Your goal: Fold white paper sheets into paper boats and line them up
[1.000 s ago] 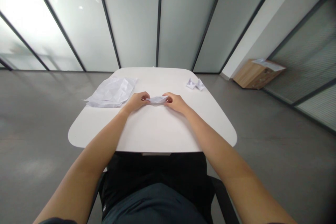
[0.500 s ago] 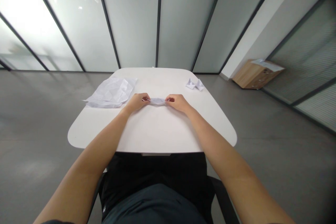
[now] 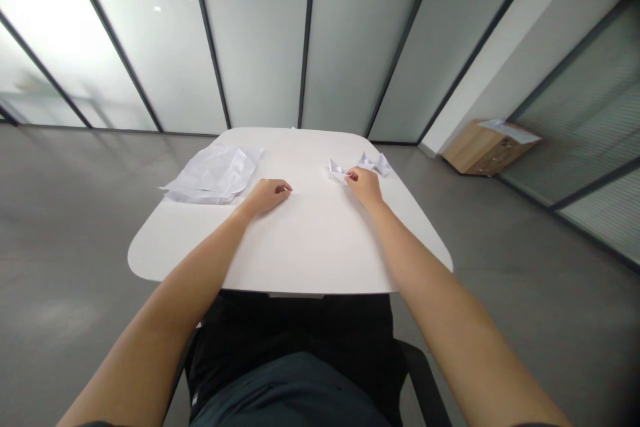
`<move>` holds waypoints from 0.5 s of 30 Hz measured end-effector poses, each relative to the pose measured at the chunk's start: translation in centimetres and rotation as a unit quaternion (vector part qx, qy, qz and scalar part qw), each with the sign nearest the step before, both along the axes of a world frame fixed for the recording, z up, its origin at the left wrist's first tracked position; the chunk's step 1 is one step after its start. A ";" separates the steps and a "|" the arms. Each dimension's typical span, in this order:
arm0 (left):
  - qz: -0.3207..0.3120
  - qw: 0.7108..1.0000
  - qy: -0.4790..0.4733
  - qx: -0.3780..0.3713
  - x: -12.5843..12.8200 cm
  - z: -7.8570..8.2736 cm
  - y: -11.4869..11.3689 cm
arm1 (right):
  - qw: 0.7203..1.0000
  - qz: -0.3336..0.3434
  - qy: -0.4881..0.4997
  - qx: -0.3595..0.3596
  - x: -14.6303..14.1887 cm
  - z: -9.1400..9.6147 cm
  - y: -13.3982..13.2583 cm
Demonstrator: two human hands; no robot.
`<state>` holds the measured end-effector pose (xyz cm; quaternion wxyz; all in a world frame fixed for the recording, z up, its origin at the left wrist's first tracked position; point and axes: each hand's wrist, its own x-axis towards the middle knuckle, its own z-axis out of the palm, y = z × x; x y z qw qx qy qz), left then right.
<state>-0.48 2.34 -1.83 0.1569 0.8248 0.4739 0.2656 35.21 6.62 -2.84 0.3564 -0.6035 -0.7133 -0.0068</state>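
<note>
My right hand [image 3: 364, 185] pinches a small folded white paper piece [image 3: 338, 171] at the table's far right, just left of another folded paper figure [image 3: 374, 163]. My left hand [image 3: 267, 192] rests on the white table [image 3: 290, 240] near the middle, fingers curled with nothing in them, beside a pile of crumpled white paper sheets [image 3: 215, 175].
The rounded white table stands on a grey floor before frosted glass panels. A low wooden cabinet [image 3: 480, 147] with paper on top sits at the right wall. The arm of a black chair [image 3: 420, 380] shows at the bottom.
Both hands held the folded paper between them at mid-table. My left hand let go, and my right hand carried the piece to the far right, next to the other folded figure.
</note>
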 end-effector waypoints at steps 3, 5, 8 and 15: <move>-0.006 1.000 0.004 -0.001 0.3 0.0 -0.1 | 0.998 -0.043 -0.040 -0.022 1.0 0.3 1.0; -0.006 1.000 0.005 0.001 0.4 0.1 -0.2 | 0.994 -0.076 -0.066 -0.034 1.4 0.6 1.7; -0.007 1.000 0.009 0.000 0.6 0.3 -0.3 | 0.986 -0.118 -0.108 -0.050 1.6 1.2 2.4; -0.009 1.000 0.009 -0.006 0.5 0.3 -0.3 | 0.968 -0.171 -0.162 -0.088 1.1 2.3 3.7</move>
